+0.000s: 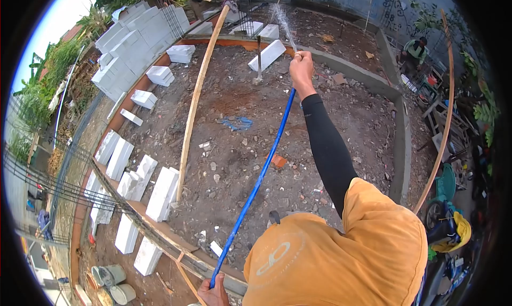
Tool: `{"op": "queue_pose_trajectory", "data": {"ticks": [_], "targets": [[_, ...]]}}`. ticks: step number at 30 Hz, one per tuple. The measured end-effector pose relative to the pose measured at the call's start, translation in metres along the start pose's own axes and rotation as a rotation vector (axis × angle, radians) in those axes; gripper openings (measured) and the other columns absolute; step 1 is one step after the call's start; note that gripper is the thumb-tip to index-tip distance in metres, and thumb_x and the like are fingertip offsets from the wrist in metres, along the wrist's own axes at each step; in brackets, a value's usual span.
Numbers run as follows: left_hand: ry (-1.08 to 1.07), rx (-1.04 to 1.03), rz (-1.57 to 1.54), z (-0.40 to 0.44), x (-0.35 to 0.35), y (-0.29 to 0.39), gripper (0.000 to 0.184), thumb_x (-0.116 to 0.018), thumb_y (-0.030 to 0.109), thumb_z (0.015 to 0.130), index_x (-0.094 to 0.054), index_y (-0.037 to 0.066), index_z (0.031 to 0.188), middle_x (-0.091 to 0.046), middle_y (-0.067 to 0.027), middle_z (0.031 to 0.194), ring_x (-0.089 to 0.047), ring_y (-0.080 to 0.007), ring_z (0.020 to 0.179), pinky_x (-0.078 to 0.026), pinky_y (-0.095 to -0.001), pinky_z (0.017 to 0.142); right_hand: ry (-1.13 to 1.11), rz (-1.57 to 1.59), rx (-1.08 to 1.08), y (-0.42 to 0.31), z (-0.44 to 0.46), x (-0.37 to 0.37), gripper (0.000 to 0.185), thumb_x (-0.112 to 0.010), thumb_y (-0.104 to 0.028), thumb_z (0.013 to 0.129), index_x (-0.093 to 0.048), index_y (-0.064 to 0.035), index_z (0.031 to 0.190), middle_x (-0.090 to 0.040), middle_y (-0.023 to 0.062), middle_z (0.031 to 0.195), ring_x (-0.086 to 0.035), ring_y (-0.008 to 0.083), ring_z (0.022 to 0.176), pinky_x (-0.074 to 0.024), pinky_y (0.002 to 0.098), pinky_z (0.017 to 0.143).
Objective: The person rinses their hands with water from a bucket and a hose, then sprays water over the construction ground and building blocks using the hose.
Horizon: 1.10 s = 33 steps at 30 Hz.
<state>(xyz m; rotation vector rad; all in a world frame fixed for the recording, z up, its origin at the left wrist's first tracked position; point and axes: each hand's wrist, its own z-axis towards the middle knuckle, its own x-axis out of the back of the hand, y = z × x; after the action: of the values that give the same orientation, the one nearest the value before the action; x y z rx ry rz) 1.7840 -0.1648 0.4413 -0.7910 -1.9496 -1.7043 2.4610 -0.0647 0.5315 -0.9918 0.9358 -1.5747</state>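
A blue hose (261, 172) runs up across the dirt ground. My right hand (302, 68), at the end of an outstretched arm in a black sleeve, is closed around the hose near its far end. Water (282, 23) sprays up and away from that end, toward the far wall footing. Low at the bottom edge, my left hand (214, 293) grips a lower part of the same hose; part of this hand is cut off by the frame. Between the hands the hose hangs in a slight curve.
White blocks (161, 194) lie along the left footing, with a block stack (133, 44) behind. A wooden pole (202, 87) slants across the ground. Buckets (122, 293) stand lower left. Another person (416, 50) is at the right. A concrete beam (401, 146) edges the plot.
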Motion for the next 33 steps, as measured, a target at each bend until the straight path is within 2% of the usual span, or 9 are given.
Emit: {"op": "queue_pose_trajectory", "data": {"ticks": [11, 13, 16, 18, 21, 26, 28, 32, 33], "targets": [[-0.016, -0.033, -0.017, 0.006, 0.013, 0.017, 0.037, -0.079, 0.030, 0.080, -0.060, 0.000, 0.069, -0.047, -0.0014, 0.059, -0.039, -0.0136, 0.059, -0.033, -0.0347, 0.053, -0.053, -0.034, -0.034, 0.014, 0.001, -0.015, 0.018, -0.052, -0.021, 0.095, -0.061, -0.0070, 0.102, -0.069, 0.0188, 0.098, -0.066, 0.0362, 0.095, -0.0498, 0.0446, 0.084], [-0.010, -0.038, 0.010, 0.005, 0.015, 0.019, 0.037, -0.079, 0.030, 0.080, -0.060, 0.000, 0.071, -0.047, -0.0018, 0.059, -0.039, -0.0136, 0.060, -0.033, -0.0350, 0.053, -0.079, -0.057, -0.010, 0.018, 0.005, -0.014, 0.017, -0.054, -0.020, 0.098, -0.059, -0.0051, 0.105, -0.063, 0.0089, 0.077, -0.056, 0.0162, 0.055, -0.0435, 0.0346, 0.045], [-0.040, 0.043, -0.063, 0.005, 0.013, 0.012, 0.040, -0.080, 0.036, 0.078, -0.065, -0.002, 0.078, -0.054, -0.0078, 0.063, -0.046, -0.0200, 0.061, -0.040, -0.0388, 0.059, -0.103, -0.030, 0.000, 0.033, 0.014, -0.019, 0.017, -0.054, -0.021, 0.098, -0.058, -0.0059, 0.106, -0.059, 0.0064, 0.072, -0.052, 0.0140, 0.049, -0.0385, 0.0330, 0.040], [0.162, 0.082, -0.062, 0.006, 0.000, 0.002, 0.037, -0.087, 0.018, 0.068, -0.055, -0.001, 0.065, -0.050, -0.0036, 0.068, -0.046, -0.0139, 0.065, -0.042, -0.0309, 0.063, -0.109, -0.027, 0.013, 0.034, 0.018, -0.019, 0.017, -0.054, -0.021, 0.099, -0.058, -0.0062, 0.106, -0.058, 0.0054, 0.071, -0.052, 0.0136, 0.050, -0.0380, 0.0326, 0.040], [0.215, 0.173, -0.217, 0.001, -0.006, 0.003, 0.038, -0.086, 0.017, 0.069, -0.052, 0.000, 0.074, -0.047, -0.0037, 0.077, -0.045, -0.0143, 0.073, -0.043, -0.0301, 0.070, -0.120, -0.018, 0.010, 0.033, 0.020, -0.017, 0.016, -0.054, -0.021, 0.099, -0.057, -0.0066, 0.106, -0.057, 0.0043, 0.070, -0.051, 0.0129, 0.050, -0.0370, 0.0322, 0.039], [0.157, 0.186, -0.155, -0.002, -0.003, 0.005, 0.039, -0.085, 0.018, 0.069, -0.051, 0.001, 0.080, -0.048, -0.0041, 0.081, -0.046, -0.0144, 0.075, -0.044, -0.0305, 0.073, -0.152, -0.007, 0.001, 0.031, 0.021, -0.013, 0.016, -0.054, -0.021, 0.099, -0.056, -0.0069, 0.107, -0.055, 0.0034, 0.070, -0.049, 0.0121, 0.049, -0.0350, 0.0318, 0.039], [0.127, 0.193, -0.138, 0.000, -0.002, -0.002, 0.039, -0.085, 0.018, 0.069, -0.052, 0.000, 0.080, -0.048, -0.0042, 0.081, -0.046, -0.0145, 0.075, -0.044, -0.0309, 0.073, -0.139, 0.026, -0.097, 0.016, 0.013, -0.005, 0.018, -0.054, -0.016, 0.091, -0.063, -0.0052, 0.103, -0.070, 0.0172, 0.096, -0.068, 0.0310, 0.089, -0.0520, 0.0413, 0.080], [0.110, 0.157, -0.103, -0.002, -0.005, -0.007, 0.039, -0.085, 0.018, 0.070, -0.053, 0.000, 0.082, -0.049, -0.0048, 0.083, -0.047, -0.0145, 0.076, -0.044, -0.0306, 0.074, -0.150, 0.045, -0.140, 0.019, 0.013, -0.004, 0.018, -0.055, -0.015, 0.091, -0.063, -0.0049, 0.103, -0.069, 0.0163, 0.095, -0.068, 0.0283, 0.087, -0.0521, 0.0401, 0.078], [0.155, 0.161, -0.100, -0.004, -0.006, 0.000, 0.039, -0.085, 0.018, 0.070, -0.053, -0.001, 0.083, -0.049, -0.0049, 0.083, -0.047, -0.0147, 0.076, -0.044, -0.0307, 0.075, -0.158, 0.013, -0.071, 0.029, 0.016, -0.007, 0.016, -0.054, -0.018, 0.095, -0.059, -0.0064, 0.104, -0.061, 0.0091, 0.080, -0.057, 0.0198, 0.067, -0.0425, 0.0355, 0.058]]}}
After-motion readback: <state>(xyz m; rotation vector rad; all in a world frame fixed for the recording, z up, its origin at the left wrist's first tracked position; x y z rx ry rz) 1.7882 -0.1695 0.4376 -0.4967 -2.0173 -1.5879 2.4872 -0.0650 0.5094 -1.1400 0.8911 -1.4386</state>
